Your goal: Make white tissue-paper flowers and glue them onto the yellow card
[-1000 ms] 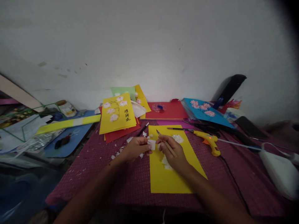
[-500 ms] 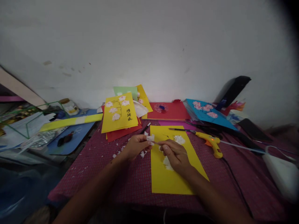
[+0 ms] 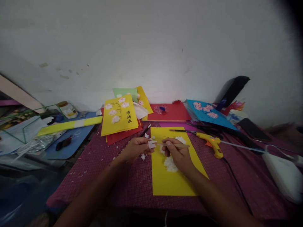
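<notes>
My left hand point(image 3: 140, 147) is closed, pinching a small white paper piece point(image 3: 151, 144) between thumb and fingers. My right hand point(image 3: 177, 154) grips a thin pale stick point(image 3: 183, 145) like a pen, its tip pointing left at the paper piece. Whether the tip touches the paper I cannot tell. Beneath the right hand lies a yellow sheet point(image 3: 176, 184) with white ruffled paper blossoms point(image 3: 170, 164), partly covered by the hand. White paper scraps point(image 3: 143, 156) are scattered on the checked cloth beside the left hand.
A yellow glue gun point(image 3: 210, 143) with a lit orange light lies right of the sheet, its cord trailing forward. A black-handled brush point(image 3: 181, 130) crosses the sheet's top edge. Behind are finished yellow flower cards point(image 3: 117, 116), a red sheet point(image 3: 149, 116) and a blue flower card point(image 3: 213, 118).
The paper piece in my left hand has turned and now hangs at a slant. My right hand has shifted slightly, and the stick lies more level. The whole view has moved a little.
</notes>
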Available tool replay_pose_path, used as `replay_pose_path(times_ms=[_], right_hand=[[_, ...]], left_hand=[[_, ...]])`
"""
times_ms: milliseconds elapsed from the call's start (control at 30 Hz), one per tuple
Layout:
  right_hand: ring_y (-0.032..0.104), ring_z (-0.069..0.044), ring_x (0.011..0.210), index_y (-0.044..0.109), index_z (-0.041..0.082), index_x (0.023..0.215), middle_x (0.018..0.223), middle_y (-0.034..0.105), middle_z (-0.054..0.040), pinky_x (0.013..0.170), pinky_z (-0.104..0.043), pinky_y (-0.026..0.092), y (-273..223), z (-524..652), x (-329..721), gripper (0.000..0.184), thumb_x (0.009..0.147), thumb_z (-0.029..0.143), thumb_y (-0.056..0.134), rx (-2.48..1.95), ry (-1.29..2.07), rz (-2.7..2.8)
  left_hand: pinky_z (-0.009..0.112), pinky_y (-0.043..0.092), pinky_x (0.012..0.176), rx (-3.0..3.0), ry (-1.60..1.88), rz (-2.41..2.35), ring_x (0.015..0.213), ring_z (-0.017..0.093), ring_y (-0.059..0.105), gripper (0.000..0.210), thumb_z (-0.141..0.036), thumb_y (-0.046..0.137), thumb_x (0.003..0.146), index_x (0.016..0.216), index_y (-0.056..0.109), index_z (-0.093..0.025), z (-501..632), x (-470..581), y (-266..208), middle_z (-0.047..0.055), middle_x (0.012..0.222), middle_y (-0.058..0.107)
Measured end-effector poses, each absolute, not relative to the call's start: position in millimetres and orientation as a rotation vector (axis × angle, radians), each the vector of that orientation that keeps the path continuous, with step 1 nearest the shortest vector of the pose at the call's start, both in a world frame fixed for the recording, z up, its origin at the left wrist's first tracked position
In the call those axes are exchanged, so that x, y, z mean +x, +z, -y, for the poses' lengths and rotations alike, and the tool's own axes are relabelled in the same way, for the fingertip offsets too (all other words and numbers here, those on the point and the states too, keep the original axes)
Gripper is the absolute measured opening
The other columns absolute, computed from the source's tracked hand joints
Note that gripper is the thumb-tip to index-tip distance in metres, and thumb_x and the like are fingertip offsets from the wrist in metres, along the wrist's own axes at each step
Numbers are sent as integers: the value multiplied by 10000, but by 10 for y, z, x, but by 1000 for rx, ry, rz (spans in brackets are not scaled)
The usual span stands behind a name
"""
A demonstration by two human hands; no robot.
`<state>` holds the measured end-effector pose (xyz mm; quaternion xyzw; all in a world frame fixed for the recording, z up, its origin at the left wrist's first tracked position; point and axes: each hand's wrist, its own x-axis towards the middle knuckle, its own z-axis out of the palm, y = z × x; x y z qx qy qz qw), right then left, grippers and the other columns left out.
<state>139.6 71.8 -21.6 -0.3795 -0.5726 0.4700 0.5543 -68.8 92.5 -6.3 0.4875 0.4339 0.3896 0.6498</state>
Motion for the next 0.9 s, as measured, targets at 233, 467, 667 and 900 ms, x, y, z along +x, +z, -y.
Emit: replay_pose_path(times_ms=[233,467,667,900], right_hand=[[559,-121,513,631,194,917,714,676,-12,486,-253,454,-183,-736,1369,296,891,488,652,-859,1254,1261],[562,-118,508,637,192,896,702,679,-7,470,-244,455,-171,-738,1379,295,872,484,674,-846,1318,1293],[573,-116,491,667,185,878,735,713,-25,466,-253,467,-233,-767,1387,244,837,416,734,-827,1331,1277],[551,-112,528,677,203,800,687,671,-5,506,-250,453,-238,-711,1358,153,889,326,694,-908,1123,1243]], left_hand=[[218,464,536,1102,925,-1058,538,120,630,417,-420,865,638,838,665,-113,-946,-692,-150,47,656,708],[209,466,540,1085,923,-1029,541,114,626,371,-358,864,610,781,630,-127,-952,-687,-165,34,646,693],[214,468,549,1068,850,-1013,559,129,650,350,-337,850,644,825,637,-125,-929,-689,-155,47,657,707],[237,496,597,1138,828,-961,589,128,648,308,-347,836,676,805,662,-129,-877,-629,-164,31,659,708]])
